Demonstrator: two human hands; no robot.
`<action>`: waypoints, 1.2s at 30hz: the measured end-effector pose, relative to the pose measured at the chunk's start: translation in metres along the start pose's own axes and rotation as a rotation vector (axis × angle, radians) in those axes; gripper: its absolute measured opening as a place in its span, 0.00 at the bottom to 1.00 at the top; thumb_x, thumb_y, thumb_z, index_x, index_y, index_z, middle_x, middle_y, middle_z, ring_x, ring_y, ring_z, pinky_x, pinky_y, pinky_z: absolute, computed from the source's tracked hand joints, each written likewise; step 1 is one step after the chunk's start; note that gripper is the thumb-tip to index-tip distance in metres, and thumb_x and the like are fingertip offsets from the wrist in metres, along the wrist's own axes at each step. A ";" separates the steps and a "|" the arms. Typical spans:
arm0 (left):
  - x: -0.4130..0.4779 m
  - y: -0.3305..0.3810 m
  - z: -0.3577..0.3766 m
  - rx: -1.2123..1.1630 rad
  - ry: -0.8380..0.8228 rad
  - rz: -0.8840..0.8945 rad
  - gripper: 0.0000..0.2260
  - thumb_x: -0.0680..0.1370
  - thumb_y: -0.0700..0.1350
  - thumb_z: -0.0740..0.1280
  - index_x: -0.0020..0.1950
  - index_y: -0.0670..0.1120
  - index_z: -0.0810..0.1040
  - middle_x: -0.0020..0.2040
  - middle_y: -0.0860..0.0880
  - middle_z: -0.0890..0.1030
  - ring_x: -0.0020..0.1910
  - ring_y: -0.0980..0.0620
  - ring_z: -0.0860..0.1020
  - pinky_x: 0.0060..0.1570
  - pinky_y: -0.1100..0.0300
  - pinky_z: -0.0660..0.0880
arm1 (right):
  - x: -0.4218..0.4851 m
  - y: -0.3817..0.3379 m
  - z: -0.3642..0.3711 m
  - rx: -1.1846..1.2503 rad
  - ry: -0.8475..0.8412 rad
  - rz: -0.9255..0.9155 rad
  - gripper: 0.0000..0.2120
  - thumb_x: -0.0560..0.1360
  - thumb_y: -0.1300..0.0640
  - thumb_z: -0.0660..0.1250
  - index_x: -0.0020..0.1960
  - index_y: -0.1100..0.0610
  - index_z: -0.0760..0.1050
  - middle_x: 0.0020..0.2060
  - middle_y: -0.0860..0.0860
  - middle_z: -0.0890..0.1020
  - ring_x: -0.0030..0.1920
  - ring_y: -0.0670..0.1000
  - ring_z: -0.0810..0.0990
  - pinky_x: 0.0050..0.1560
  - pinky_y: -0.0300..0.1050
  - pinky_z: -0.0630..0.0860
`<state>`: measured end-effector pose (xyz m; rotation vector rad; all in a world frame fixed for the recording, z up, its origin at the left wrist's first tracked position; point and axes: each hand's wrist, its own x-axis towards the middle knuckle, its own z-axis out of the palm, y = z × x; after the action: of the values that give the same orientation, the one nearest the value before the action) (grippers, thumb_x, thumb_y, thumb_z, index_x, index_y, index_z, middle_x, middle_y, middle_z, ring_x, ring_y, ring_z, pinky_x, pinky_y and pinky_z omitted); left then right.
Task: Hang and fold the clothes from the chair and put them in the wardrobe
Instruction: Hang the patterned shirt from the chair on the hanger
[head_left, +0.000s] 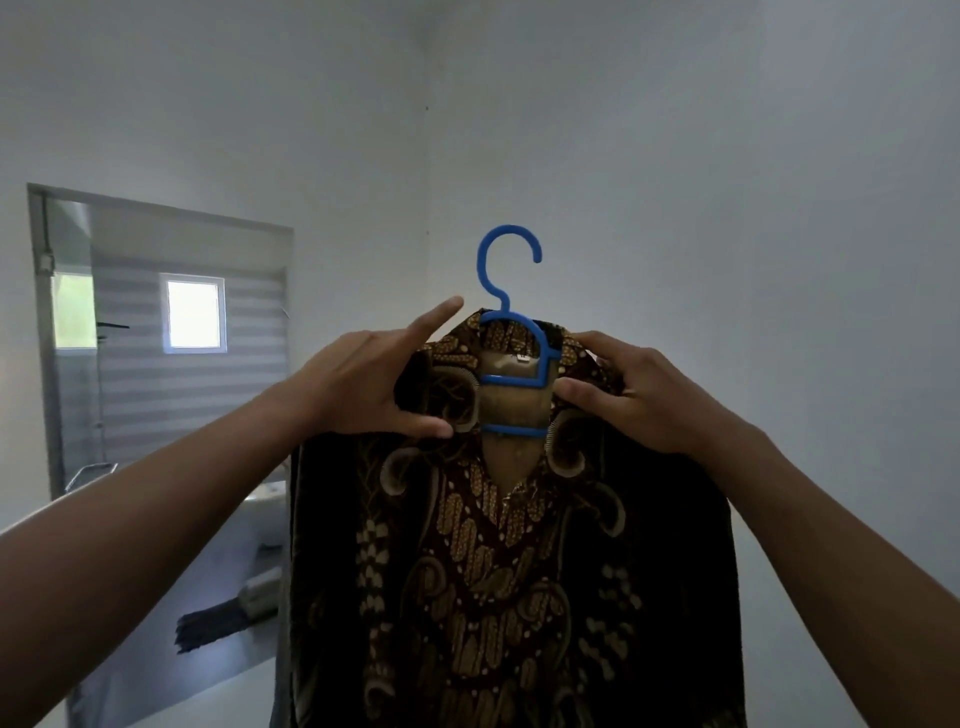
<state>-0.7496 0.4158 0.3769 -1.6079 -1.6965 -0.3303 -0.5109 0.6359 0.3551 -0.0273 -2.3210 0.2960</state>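
Fingers (602, 345) of the right hand (639, 395) curl over the collar of the batik shirt (483, 571) at 3 o'clock of the blue hanger (511, 383), with the thumb pinching from below. The left hand (363, 384) grips the shoulder at 9 o'clock, its index finger raised free. The shirt hangs in mid-air at centre, already on the hanger. By my judgement, hanging this shirt is nearly done. Carrying it to the wardrobe remains; neither wardrobe nor chair shows.

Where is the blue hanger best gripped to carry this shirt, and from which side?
Probably by the bare hook stem of the blue hanger, from above: it stands upright, clear of the collar of the batik shirt, while its arms are buried in cloth.
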 end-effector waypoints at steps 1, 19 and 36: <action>-0.001 -0.001 0.002 0.008 0.033 -0.007 0.50 0.68 0.76 0.62 0.81 0.56 0.42 0.47 0.47 0.82 0.40 0.44 0.81 0.39 0.50 0.78 | 0.000 -0.001 0.002 0.006 0.011 0.013 0.25 0.74 0.30 0.61 0.68 0.38 0.70 0.54 0.42 0.82 0.51 0.43 0.82 0.53 0.52 0.81; -0.097 0.041 -0.054 -0.113 0.214 0.131 0.54 0.65 0.81 0.59 0.82 0.53 0.46 0.50 0.49 0.73 0.34 0.51 0.74 0.32 0.54 0.77 | -0.083 -0.196 0.003 -0.465 0.276 0.194 0.38 0.70 0.28 0.63 0.75 0.41 0.60 0.36 0.45 0.78 0.35 0.49 0.77 0.36 0.46 0.75; -0.098 0.259 -0.206 -0.711 0.367 0.556 0.54 0.59 0.75 0.73 0.79 0.57 0.55 0.64 0.50 0.76 0.54 0.48 0.80 0.51 0.50 0.80 | -0.288 -0.449 -0.151 -1.272 0.107 0.670 0.55 0.58 0.15 0.57 0.78 0.34 0.42 0.46 0.48 0.71 0.40 0.50 0.76 0.42 0.49 0.79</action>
<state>-0.4449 0.2541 0.3718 -2.2637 -0.8277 -0.9445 -0.1703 0.1982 0.3504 -1.3863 -1.9458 -0.8651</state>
